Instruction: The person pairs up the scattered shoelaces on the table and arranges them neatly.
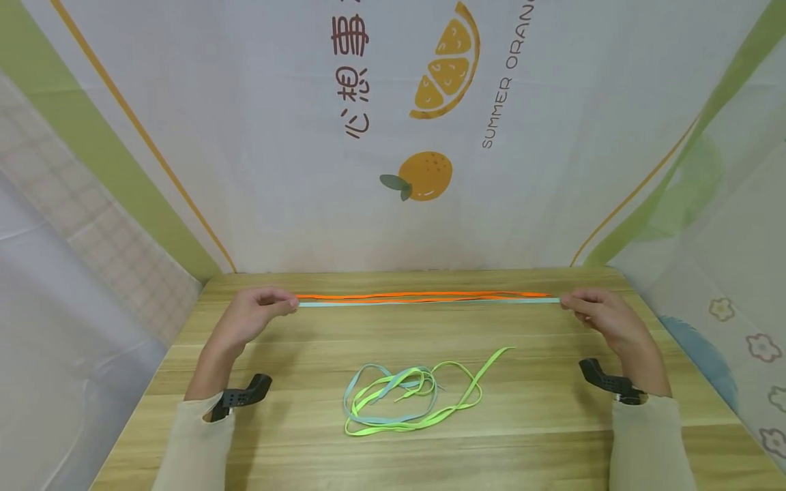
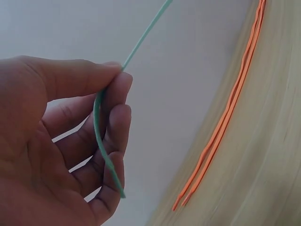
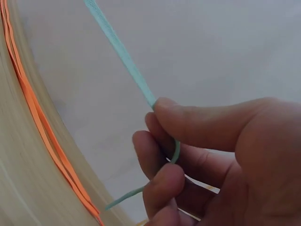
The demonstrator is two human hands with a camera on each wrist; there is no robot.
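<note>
A mint-blue flat shoelace point(image 1: 344, 304) is stretched straight between the two hands above the far part of the table. My left hand point(image 1: 253, 315) pinches it between thumb and forefinger; a short end hangs down across the other fingers in the left wrist view. At the other side my right hand point(image 1: 604, 317) pinches the lace the same way, and its loose tail curls past the bent fingers. Orange shoelaces point(image 1: 430, 294), laid lengthwise side by side, lie on the table near its back edge, just beyond the mint-blue one and apart from both hands.
Closer to me on the wooden table point(image 1: 295, 464) is a loose tangle of a lime-green shoelace point(image 1: 491, 363) and a light blue shoelace point(image 1: 399, 421). A white printed curtain point(image 1: 295, 170) stands behind the table's back edge, with more cloth at both sides.
</note>
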